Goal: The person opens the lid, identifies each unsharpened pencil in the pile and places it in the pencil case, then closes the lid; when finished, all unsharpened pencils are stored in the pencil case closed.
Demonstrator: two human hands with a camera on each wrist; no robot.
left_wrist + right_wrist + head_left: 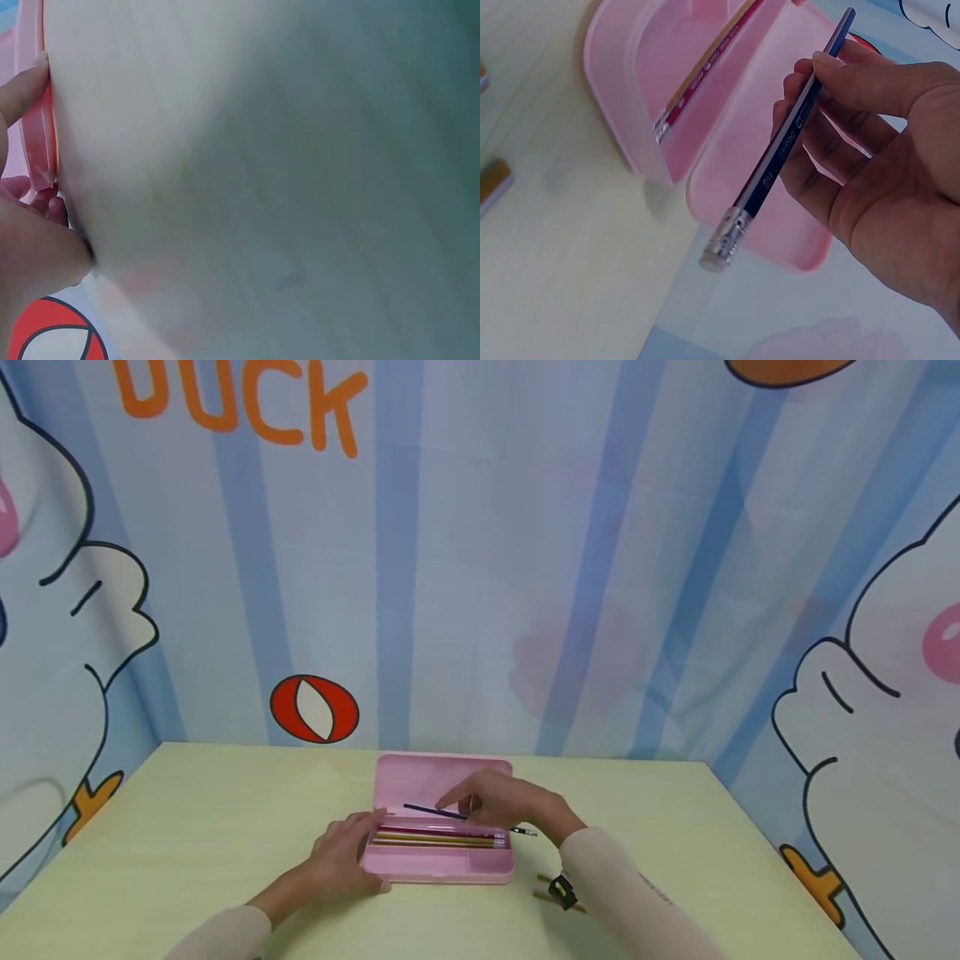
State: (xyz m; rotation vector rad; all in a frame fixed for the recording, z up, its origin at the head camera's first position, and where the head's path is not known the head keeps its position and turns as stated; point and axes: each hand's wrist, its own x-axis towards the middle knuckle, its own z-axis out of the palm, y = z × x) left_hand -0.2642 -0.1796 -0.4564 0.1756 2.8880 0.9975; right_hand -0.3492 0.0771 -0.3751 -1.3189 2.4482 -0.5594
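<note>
A pink pencil case lies on the table with its lid open toward the back. My left hand grips the case's left end, thumb at the near corner and fingers at the far side. Over the case, my right hand pinches a dark blue pencil between thumb and fingers. Its silver band and white eraser point right in the head view, beyond the case's right end. Several pencils, yellow ones and a red one, lie in the tray.
Two thin yellowish sticks lie on the pale yellow table by the right sleeve, partly hidden by a small black object. Behind the table hangs a blue striped cloth with cartoon prints, which continues along both sides.
</note>
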